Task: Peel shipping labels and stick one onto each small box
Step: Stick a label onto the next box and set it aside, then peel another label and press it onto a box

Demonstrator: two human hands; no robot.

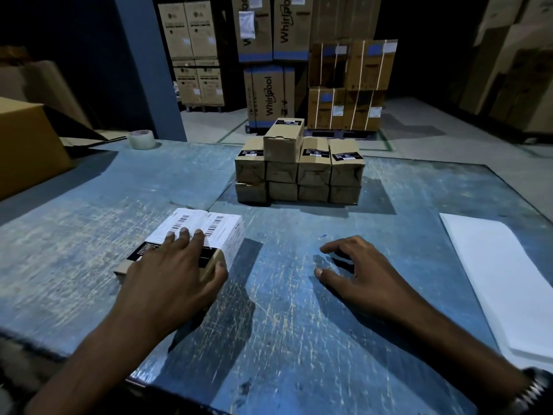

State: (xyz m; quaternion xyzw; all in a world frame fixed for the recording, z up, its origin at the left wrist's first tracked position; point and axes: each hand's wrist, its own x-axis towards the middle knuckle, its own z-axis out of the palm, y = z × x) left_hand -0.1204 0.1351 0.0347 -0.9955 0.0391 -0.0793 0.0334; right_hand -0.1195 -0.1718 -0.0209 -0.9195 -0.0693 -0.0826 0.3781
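Both our hands sit low over the scratched blue bench (299,295): the left hand (176,271) lies flat on the small brown cardboard box (209,265), fingers straight, pressing the white barcoded shipping label (200,226), thumb against the box's near end. Right of that box, the right hand (359,274) hovers loosely spread, holding nothing. The box's long axis runs away from us, slightly rightward. Beyond it stands the stack of small brown boxes (299,172); the white label sheets (493,280) lie nearer our right hand.
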